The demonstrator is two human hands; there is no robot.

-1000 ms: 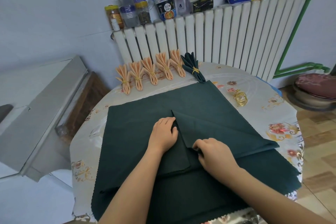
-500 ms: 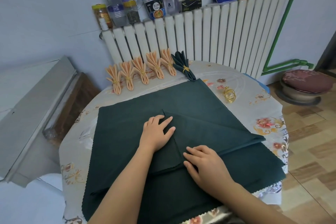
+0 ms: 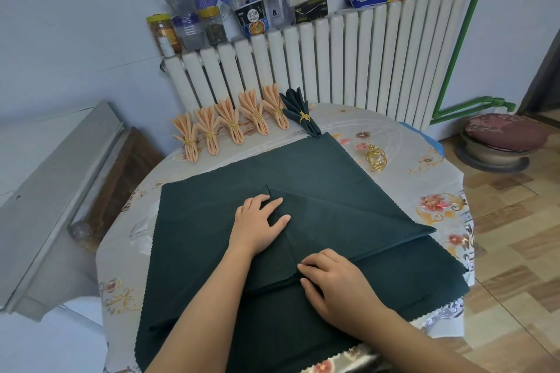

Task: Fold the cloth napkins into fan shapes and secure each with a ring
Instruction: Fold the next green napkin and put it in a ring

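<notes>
A large dark green napkin (image 3: 318,172) lies spread on the round table (image 3: 424,160), with two corners folded in toward the middle. My left hand (image 3: 257,224) lies flat on the left flap, fingers spread. My right hand (image 3: 336,278) presses on the crease near the flap's lower edge, fingertips on the cloth. A pile of gold rings (image 3: 375,158) sits to the right of the napkin. At the back stand several peach fan napkins (image 3: 230,124) and one green fan napkin (image 3: 301,113), each with a gold ring.
A white radiator (image 3: 333,63) stands behind the table, its top loaded with jars, bottles and boxes. A grey cabinet (image 3: 45,191) is at the left. A cushioned stool (image 3: 500,139) stands on the tiled floor at the right.
My left hand's fingers have spread out flat on the flap. My right hand has let go of the fold edge and now presses on the crease. The camera has shifted slightly.
</notes>
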